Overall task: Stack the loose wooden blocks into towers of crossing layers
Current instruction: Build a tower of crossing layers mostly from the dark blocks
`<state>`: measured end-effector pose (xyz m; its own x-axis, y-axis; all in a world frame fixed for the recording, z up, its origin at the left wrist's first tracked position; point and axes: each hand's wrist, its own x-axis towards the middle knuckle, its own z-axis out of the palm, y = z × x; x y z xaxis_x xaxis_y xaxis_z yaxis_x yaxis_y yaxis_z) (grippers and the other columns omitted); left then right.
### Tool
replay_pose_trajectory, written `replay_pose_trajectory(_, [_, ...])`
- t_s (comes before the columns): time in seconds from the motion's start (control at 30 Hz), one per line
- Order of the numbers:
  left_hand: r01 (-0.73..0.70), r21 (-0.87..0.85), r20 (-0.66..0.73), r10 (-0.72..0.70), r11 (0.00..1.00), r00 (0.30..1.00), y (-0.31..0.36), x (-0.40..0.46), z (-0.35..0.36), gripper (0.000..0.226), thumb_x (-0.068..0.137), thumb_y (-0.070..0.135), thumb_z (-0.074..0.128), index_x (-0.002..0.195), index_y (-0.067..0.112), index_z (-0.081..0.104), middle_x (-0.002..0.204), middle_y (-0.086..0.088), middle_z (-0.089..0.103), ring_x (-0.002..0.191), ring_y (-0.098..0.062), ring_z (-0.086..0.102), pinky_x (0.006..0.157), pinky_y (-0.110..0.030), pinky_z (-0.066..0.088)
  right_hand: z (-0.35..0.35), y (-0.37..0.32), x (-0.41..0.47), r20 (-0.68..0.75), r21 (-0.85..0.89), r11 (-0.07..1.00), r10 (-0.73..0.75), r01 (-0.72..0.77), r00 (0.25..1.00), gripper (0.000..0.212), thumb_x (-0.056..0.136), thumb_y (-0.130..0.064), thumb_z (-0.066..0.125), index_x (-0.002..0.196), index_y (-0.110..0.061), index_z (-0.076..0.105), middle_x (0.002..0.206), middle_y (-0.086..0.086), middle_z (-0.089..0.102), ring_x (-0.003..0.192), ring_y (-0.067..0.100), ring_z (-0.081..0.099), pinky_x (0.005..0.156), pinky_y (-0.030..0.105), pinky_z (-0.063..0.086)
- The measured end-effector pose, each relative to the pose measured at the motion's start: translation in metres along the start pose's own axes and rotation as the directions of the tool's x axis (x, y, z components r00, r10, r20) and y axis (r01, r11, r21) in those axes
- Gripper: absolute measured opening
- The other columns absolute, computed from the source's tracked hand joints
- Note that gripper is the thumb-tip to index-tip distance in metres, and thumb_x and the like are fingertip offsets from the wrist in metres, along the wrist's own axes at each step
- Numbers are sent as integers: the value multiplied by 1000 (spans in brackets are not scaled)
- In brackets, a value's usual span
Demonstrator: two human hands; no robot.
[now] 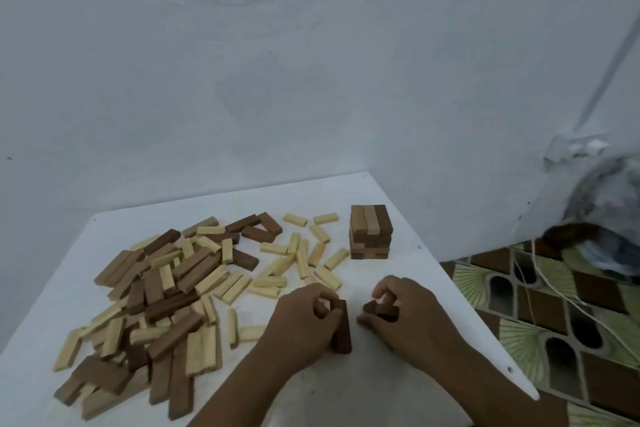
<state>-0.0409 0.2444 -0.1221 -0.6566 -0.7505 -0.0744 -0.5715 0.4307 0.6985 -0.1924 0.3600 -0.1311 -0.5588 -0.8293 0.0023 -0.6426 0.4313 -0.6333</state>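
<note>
One finished tower stands near the far right corner of the white table, and it serves as the landmark here. Its top layer shows blocks laid side by side, and the layers below run crosswise, which is likely what keeps it square and steady.

Nearer the person than the tower, the left hand curls its fingers round a dark block, holding it on end on the table. Just right of it, also on the near side of the tower, the right hand grips another dark piece; how many blocks it holds cannot be told. Both hands work on bare table near the front, probably to begin a second tower clear of the first so that neither gets knocked.

Left of the tower lies the loose pile, far too many blocks, overlapping, to count exactly: dozens, in pale and dark wood. A thinner scatter of pale blocks lies between the pile and the tower.

Count: one tower, two hands, at least two blocks held.
</note>
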Motion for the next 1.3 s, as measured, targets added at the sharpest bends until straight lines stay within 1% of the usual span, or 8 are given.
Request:
replay_pose_trajectory(0.23, [-79, 119, -107, 92, 990, 990, 13, -1, 16, 31, 94, 32, 62, 124, 27, 64, 122, 11, 63, 111, -8, 54, 91, -15, 33, -17, 24, -1, -147, 11, 1000, -18, 20, 989, 15, 86, -22, 70, 86, -30, 56, 81, -13, 56, 73, 5, 56, 62, 11, 38])
replay_pose_trajectory(0.4, [-38, 70, -117, 46, 997, 992, 15, 0, 26, 32, 91, 35, 66, 122, 29, 62, 102, 16, 58, 96, -3, 51, 86, -15, 37, -20, 28, 1, -105, 42, 999, 14, -9, 994, 45, 78, -30, 81, 119, -23, 62, 97, -7, 65, 81, 5, 59, 69, 14, 44])
replay_pose_trajectory(0.5, [-81, 88, -112, 91, 993, 990, 9, -1, 20, 27, 91, 30, 66, 118, 32, 64, 105, 18, 60, 98, -5, 58, 87, -15, 41, -23, 31, 0, -82, -18, 1000, -9, 8, 997, 45, 78, -35, 80, 118, -24, 63, 111, -12, 57, 89, 4, 54, 82, 13, 41])
replay_pose_trajectory(0.63, [-140, 88, 0, 141, 986, 990, -1, -1, 9, 41, 81, 24, 78, 116, 39, 64, 107, 24, 60, 76, -2, 61, 69, -3, 41, -24, 34, -1, -65, 21, 998, -50, 52, 997, 29, 78, -26, 80, 106, -26, 70, 97, -14, 62, 71, 3, 60, 64, 6, 43])
replay_pose_trajectory(0.77, [-242, 114, 78, 235, 963, 969, 1, -3, 10, 46, 78, 24, 80, 120, 35, 64, 105, 17, 59, 79, -4, 52, 74, -10, 43, -12, 25, -2, -22, 61, 990, -125, 126, 992, 19, 80, -20, 78, 98, -26, 72, 94, -12, 66, 74, 6, 63, 73, 10, 49])
replay_pose_trajectory(1.03, [-389, 135, 159, 368, 911, 916, 0, 5, 8, 45, 84, 16, 75, 126, 28, 65, 126, 13, 61, 81, 6, 49, 75, -1, 38, -21, 25, 0, 130, 55, 960, -279, 274, 952, 42, 66, -31, 87, 104, -24, 73, 101, -14, 65, 85, 9, 61, 74, 26, 55])
replay_pose_trajectory(1.2, [-388, 165, 172, 361, 907, 917, -6, 11, 7, 49, 80, 16, 78, 126, 27, 66, 131, 13, 60, 92, 2, 48, 82, -3, 38, -18, 24, 2, 196, -39, 937, -335, 348, 922, 37, 71, -37, 84, 105, -25, 77, 118, -14, 62, 103, 0, 53, 82, 2, 36])
replay_pose_trajectory(1.3, [-399, 146, 156, 377, 905, 913, -8, 11, 8, 49, 78, 13, 80, 124, 24, 68, 128, 10, 62, 88, 1, 52, 80, -5, 44, -13, 22, 1, 186, -63, 929, -349, 365, 919, 32, 77, -38, 78, 107, -27, 76, 125, -12, 62, 107, 1, 53, 86, 3, 33])
